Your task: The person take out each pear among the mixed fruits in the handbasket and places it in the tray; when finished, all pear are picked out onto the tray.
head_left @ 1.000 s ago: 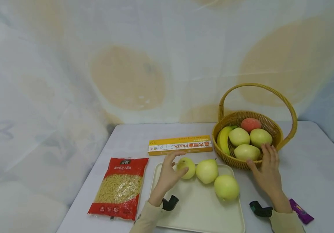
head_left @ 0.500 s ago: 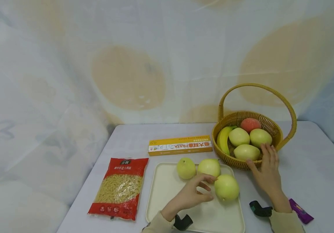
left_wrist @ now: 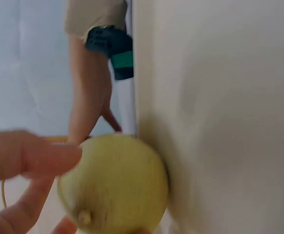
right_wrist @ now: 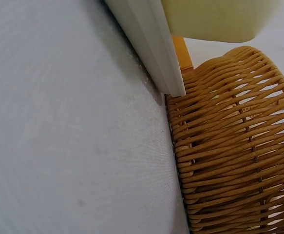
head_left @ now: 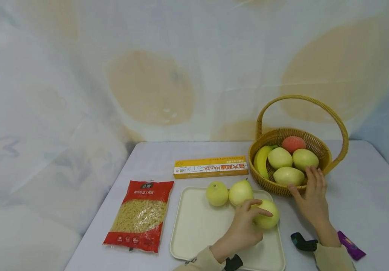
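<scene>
Three yellow-green pears are grouped at the back and right of a cream tray (head_left: 194,226): a left pear (head_left: 217,194), a middle pear (head_left: 241,191) and a right pear (head_left: 268,220). My left hand (head_left: 243,227) is at the right pear, its fingers loosely bent over the near-left side. In the left wrist view, thumb and fingers lie around that pear (left_wrist: 117,187); a firm grip does not show. My right hand (head_left: 313,201) rests at the front right rim of a wicker basket (head_left: 272,186), fingers extended. The right wrist view shows the basket's woven side (right_wrist: 234,141), but no fingers.
The basket holds a banana (head_left: 261,162), a red fruit (head_left: 294,144) and three pale green fruits (head_left: 288,175), under a tall handle (head_left: 341,130). A pasta box (head_left: 211,167) lies behind the tray, a red pasta bag (head_left: 140,216) left of it. A purple packet (head_left: 350,245) lies by the right sleeve.
My left hand has moved from the left pear across the tray to the right pear. The middle pear has shifted slightly. My right hand has stayed at the basket rim.
</scene>
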Action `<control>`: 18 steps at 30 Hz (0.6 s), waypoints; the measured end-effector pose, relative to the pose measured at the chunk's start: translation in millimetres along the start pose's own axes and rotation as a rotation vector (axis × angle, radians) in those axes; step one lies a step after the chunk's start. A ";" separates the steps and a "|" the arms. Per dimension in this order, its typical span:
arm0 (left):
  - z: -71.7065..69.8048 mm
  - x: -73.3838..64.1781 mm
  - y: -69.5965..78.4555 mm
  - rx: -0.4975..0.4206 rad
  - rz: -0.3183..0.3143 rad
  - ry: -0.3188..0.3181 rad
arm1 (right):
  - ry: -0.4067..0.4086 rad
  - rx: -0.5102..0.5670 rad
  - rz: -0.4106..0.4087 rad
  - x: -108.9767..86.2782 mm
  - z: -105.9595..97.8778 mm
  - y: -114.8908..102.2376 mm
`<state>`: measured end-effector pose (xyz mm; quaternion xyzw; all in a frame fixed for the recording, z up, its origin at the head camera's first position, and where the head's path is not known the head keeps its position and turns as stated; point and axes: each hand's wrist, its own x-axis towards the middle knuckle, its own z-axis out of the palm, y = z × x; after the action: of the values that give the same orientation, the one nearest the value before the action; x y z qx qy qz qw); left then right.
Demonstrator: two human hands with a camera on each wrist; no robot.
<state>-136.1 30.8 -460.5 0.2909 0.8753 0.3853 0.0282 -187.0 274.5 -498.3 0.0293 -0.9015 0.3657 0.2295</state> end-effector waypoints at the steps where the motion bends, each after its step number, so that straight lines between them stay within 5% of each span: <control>1: 3.2 0.6 1.4 0.009 -0.001 0.039 | 0.001 0.001 0.001 -0.1 -0.2 0.1; 9: 11.8 12.1 7.3 0.081 0.124 0.352 | 0.017 0.001 0.006 -1.9 -0.5 3.2; 13: 12.1 24.3 7.8 0.108 0.174 0.379 | 0.030 0.008 0.003 -1.1 -0.4 3.4; 18: 10.3 35.9 7.6 0.077 0.124 0.377 | 0.026 0.011 0.000 0.4 1.1 3.1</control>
<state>-159.4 60.6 -456.2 0.2678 0.8595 0.4002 -0.1713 -188.4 276.1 -500.8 0.0260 -0.8963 0.3712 0.2411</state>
